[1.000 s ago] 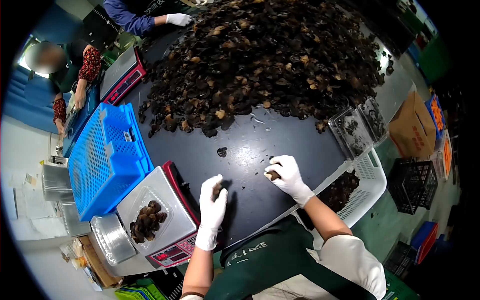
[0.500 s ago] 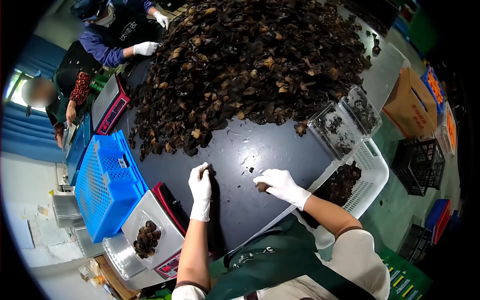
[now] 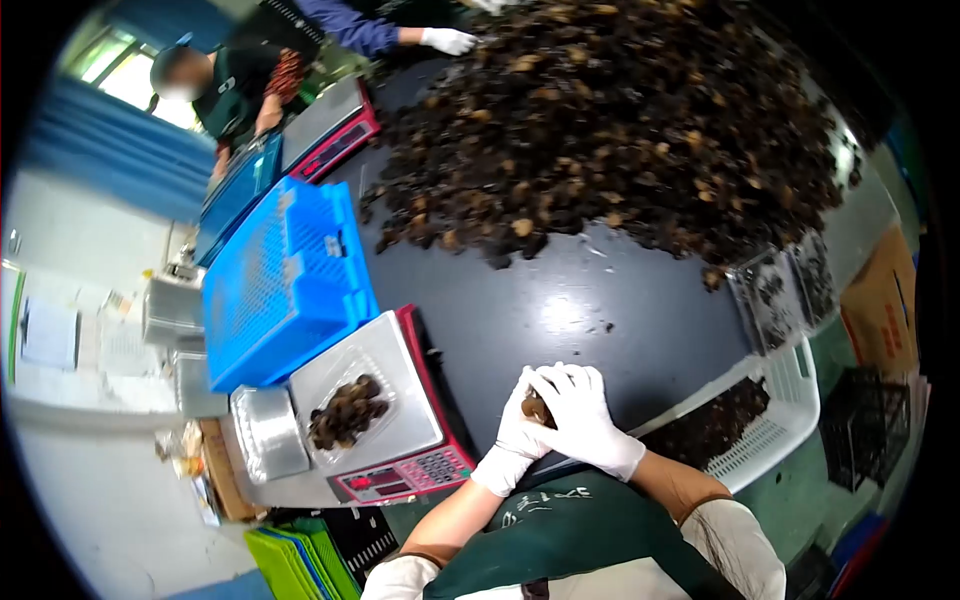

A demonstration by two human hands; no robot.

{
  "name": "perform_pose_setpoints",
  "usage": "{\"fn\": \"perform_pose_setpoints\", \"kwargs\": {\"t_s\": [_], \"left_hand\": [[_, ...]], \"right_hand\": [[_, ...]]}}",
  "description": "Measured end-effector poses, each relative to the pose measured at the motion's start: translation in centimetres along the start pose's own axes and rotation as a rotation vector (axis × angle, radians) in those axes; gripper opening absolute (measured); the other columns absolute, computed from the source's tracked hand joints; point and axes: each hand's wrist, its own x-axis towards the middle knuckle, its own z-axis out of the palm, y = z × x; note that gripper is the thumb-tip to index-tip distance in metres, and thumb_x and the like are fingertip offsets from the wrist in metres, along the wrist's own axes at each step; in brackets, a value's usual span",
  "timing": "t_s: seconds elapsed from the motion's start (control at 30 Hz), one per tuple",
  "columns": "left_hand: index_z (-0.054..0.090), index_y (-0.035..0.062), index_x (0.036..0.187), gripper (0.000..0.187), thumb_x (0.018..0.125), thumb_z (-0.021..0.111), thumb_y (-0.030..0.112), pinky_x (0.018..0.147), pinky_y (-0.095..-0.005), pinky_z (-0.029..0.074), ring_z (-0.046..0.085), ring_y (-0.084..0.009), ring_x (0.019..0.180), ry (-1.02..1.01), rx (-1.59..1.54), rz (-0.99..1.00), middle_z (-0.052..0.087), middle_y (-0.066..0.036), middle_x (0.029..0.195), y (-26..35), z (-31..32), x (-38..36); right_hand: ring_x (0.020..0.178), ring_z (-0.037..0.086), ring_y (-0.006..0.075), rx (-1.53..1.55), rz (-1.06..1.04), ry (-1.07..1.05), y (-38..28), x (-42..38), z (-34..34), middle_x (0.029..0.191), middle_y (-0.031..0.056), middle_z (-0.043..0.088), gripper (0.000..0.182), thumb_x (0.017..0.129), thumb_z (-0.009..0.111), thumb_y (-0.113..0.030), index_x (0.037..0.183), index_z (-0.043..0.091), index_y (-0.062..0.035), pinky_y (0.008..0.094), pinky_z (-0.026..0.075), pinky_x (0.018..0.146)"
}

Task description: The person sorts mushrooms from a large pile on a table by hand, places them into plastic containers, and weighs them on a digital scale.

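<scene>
My gloved left hand [image 3: 513,440] and gloved right hand [image 3: 585,415] are together at the table's near edge, close to my apron. Between them a brown wood ear mushroom [image 3: 537,407] peeks out, with both hands closed around it. The right fingers lap over the left ones and hide part of the piece. Beyond the hands rises a large heap of wood ear mushrooms [image 3: 620,130] on the dark table [image 3: 480,310]. To the left, a clear plastic tray holding wood ears [image 3: 347,410] rests on a scale [image 3: 415,400].
A blue crate [image 3: 290,290] stands behind the scale, with stacked clear trays [image 3: 268,430] at left. On the right are an open clear box [image 3: 765,300] with dark scraps and a white basket [image 3: 790,420]. Two co-workers are at the far left; one gloved hand [image 3: 448,40] touches the heap.
My hands, apart before, have come together near my body, the right moving to the left hand with the brown piece. The view has swung left, so the scale and crate appear further right.
</scene>
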Motion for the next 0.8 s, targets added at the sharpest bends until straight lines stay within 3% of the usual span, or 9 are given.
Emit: {"fn": "perform_pose_setpoints", "kwargs": {"t_s": [0.07,0.23,0.33,0.4,0.43,0.47,0.57,0.67,0.8], "left_hand": [[0.054,0.0117,0.126,0.045,0.098,0.049,0.046,0.098,-0.0412,0.046,0.055,-0.0244,0.115,0.115,0.050,0.042,0.059,-0.007,0.124,1.0,0.5,-2.4],[0.045,0.0086,0.137,0.039,0.102,0.048,0.024,0.091,-0.0360,0.051,0.059,-0.0181,0.110,-0.120,-0.061,-0.011,0.058,-0.007,0.125,2.6,-4.0,-6.0],[0.046,0.0094,0.136,0.041,0.096,0.055,0.014,0.084,-0.0328,0.052,0.059,-0.0192,0.102,0.137,0.095,0.048,0.058,-0.008,0.122,4.0,-2.3,-9.4],[0.051,0.0098,0.132,0.040,0.093,0.059,0.012,0.073,-0.0293,0.051,0.059,-0.0192,0.092,-0.018,-0.030,0.104,0.059,-0.009,0.120,5.8,-3.8,-11.3],[0.055,0.0085,0.125,0.034,0.091,0.060,0.009,0.066,-0.0264,0.048,0.057,-0.0190,0.086,0.245,0.018,0.212,0.060,-0.010,0.116,6.6,-1.9,-13.3],[0.057,0.0087,0.120,0.031,0.090,0.061,0.008,0.067,-0.0262,0.048,0.059,-0.0204,0.090,0.089,-0.041,0.228,0.062,-0.011,0.113,8.6,-2.3,-15.3],[0.063,0.0008,0.104,0.020,0.084,0.062,-0.001,0.084,-0.0330,0.051,0.062,-0.0203,0.099,0.305,0.576,1.095,0.065,-0.012,0.109,12.7,-2.1,-19.1],[0.063,0.0026,0.111,0.027,0.086,0.061,-0.004,0.090,-0.0313,0.048,0.059,-0.0189,0.100,0.695,1.272,1.636,0.060,-0.009,0.115,18.3,-7.0,-20.5],[0.060,0.0098,0.122,0.060,0.066,0.079,0.022,0.102,-0.0476,0.040,0.048,-0.0389,0.119,0.753,2.249,1.372,0.051,-0.016,0.131,22.4,-9.5,-21.8]], "right_hand": [[0.124,0.043,0.0327,-0.067,-0.073,-0.063,-1.6,0.2,0.0,0.134,0.0155,0.049,0.086,0.075,0.065,-0.055,0.136,0.045,0.0015,0.0568,0.019,0.110],[0.135,0.032,0.0448,0.005,-0.190,-0.158,-4.8,0.9,1.6,0.140,0.0332,0.037,0.099,0.077,0.066,-0.056,0.139,0.032,0.0137,0.0658,0.015,0.108],[0.138,0.026,0.0474,0.174,-0.274,-0.246,-6.9,1.6,2.0,0.144,0.0369,0.029,0.104,0.077,0.067,-0.053,0.141,0.023,0.0164,0.0652,0.013,0.109],[0.140,0.026,0.0432,0.620,-0.178,-0.306,-8.0,2.6,1.3,0.148,0.0333,0.026,0.100,0.084,0.063,-0.052,0.144,0.018,0.0129,0.0565,0.015,0.114],[0.139,0.028,0.0421,0.634,-0.185,-0.255,-8.2,3.0,1.3,0.148,0.0318,0.027,0.095,0.086,0.061,-0.050,0.145,0.019,0.0115,0.0532,0.016,0.114],[0.139,0.029,0.0409,0.648,-0.189,-0.201,-8.2,3.2,1.2,0.148,0.0304,0.029,0.090,0.089,0.059,-0.049,0.145,0.020,0.0101,0.0498,0.018,0.115],[0.127,0.043,0.0379,0.501,-0.162,-0.149,-7.4,3.9,1.6,0.139,0.0235,0.044,0.071,0.090,0.061,-0.038,0.141,0.036,0.0034,0.0458,0.029,0.110],[0.118,0.050,0.0343,0.458,-0.119,-0.124,-6.6,3.6,2.8,0.130,0.0190,0.053,0.058,0.086,0.067,-0.025,0.135,0.047,-0.0017,0.0416,0.037,0.103],[0.121,0.050,0.0325,0.349,-0.075,-0.172,-5.9,2.7,4.8,0.130,0.0176,0.054,0.050,0.084,0.067,-0.017,0.129,0.053,-0.0025,0.0414,0.037,0.105]]}}
